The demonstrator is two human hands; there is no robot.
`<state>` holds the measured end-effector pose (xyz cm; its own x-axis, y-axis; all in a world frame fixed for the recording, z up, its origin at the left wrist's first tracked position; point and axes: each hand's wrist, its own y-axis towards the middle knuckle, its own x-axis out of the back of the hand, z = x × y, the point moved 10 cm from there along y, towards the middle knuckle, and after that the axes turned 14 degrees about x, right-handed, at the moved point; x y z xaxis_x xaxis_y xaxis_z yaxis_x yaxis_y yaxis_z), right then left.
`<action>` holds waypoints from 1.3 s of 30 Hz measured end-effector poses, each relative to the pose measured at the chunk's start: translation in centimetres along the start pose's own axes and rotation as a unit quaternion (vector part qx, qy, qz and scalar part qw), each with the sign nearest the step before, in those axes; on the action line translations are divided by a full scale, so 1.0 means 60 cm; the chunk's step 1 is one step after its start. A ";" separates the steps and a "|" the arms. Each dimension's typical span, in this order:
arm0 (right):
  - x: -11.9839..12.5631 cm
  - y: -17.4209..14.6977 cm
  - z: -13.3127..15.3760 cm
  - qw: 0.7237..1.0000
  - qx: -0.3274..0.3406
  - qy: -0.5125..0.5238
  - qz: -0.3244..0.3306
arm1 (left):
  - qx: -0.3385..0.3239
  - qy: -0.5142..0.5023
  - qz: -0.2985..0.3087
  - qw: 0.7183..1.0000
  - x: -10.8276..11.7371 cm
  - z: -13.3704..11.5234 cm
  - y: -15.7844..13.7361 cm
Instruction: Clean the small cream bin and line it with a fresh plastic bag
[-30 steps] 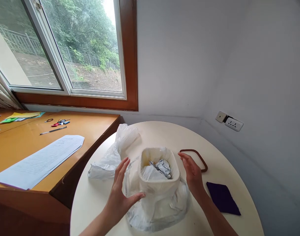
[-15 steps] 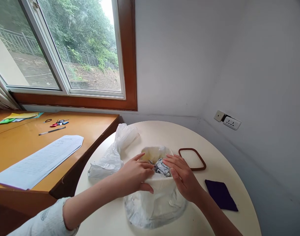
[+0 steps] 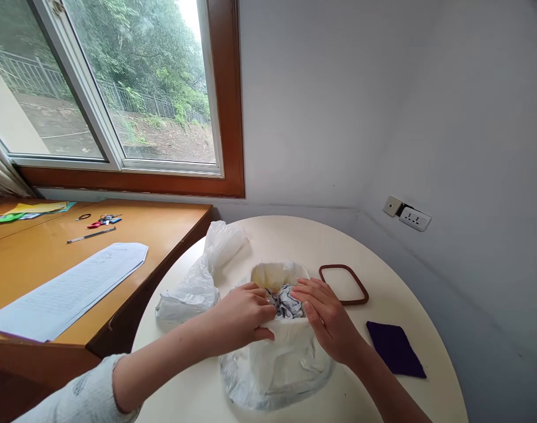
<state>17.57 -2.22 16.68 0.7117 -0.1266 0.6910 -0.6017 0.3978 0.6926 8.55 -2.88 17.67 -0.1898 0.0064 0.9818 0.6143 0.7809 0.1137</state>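
White plastic lines the one bin [image 3: 279, 265] we have at lower centre, and its loose bag edge [image 3: 268, 388] spreads round the base. Our left hand [image 3: 246, 317] is at the left front of the rim, fingers curled over and thumb outside; our right hand [image 3: 328, 317] covers the right side, its fingertips over the opening. Neither is clenched into a fist; whether they pinch the bag or merely rest on it we cannot tell. We judge the step in hand to be work on the bag at the rim, and a next move there would call for a sure hold of thin plastic on both sides.

Counting from the left, we have one wooden bench [image 3: 171, 226] at the left edge, with one pen [image 3: 91, 235] and one stack of white paper [image 3: 74, 288], sheets too close to number. Next comes one loose plastic bag [image 3: 193, 285] on the single round bench [image 3: 290, 232]. Inside the bin is crumpled paper [image 3: 289, 302], partly hidden, so we give no count. Right of centre lies one brown frame [image 3: 355, 302], then, at lower right, one purple cloth [image 3: 395, 349].
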 end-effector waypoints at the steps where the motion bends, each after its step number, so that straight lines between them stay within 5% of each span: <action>1: 0.001 0.000 0.001 1.000 0.001 0.000 -0.001 | -0.001 0.011 -0.009 1.000 0.001 0.001 -0.002; 7: 0.002 0.001 0.005 1.000 0.002 0.014 0.000 | -0.012 0.045 -0.031 0.998 0.004 0.006 -0.010; 12: -0.001 -0.019 -0.013 0.995 -0.057 0.072 -0.026 | -0.016 -0.028 -0.061 0.998 0.022 0.010 -0.024; 16: -0.007 -0.047 -0.041 0.967 -0.155 0.184 -0.088 | 0.095 -0.121 -0.118 0.981 0.025 0.064 -0.045; 21: -0.051 -0.061 -0.052 0.892 -0.231 0.369 -0.124 | 0.209 -0.293 -0.088 0.929 -0.038 0.126 -0.057; 25: -0.075 -0.067 -0.061 0.857 -0.268 0.414 -0.148 | 0.218 -0.451 -0.051 0.864 -0.085 0.125 -0.047; 30: -0.109 -0.075 -0.064 0.818 -0.285 0.474 -0.157 | 0.235 -0.555 -0.077 0.794 -0.108 0.119 -0.037; 39: -0.154 -0.111 -0.088 0.832 -0.303 0.439 -0.151 | 0.234 -0.611 -0.153 0.741 -0.118 0.114 -0.033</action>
<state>16.93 1.07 4.60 0.9483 0.3022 -0.0969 -0.2426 0.8872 0.3923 3.45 -0.20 9.44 -0.9923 0.1226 0.0180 0.1217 0.9916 -0.0438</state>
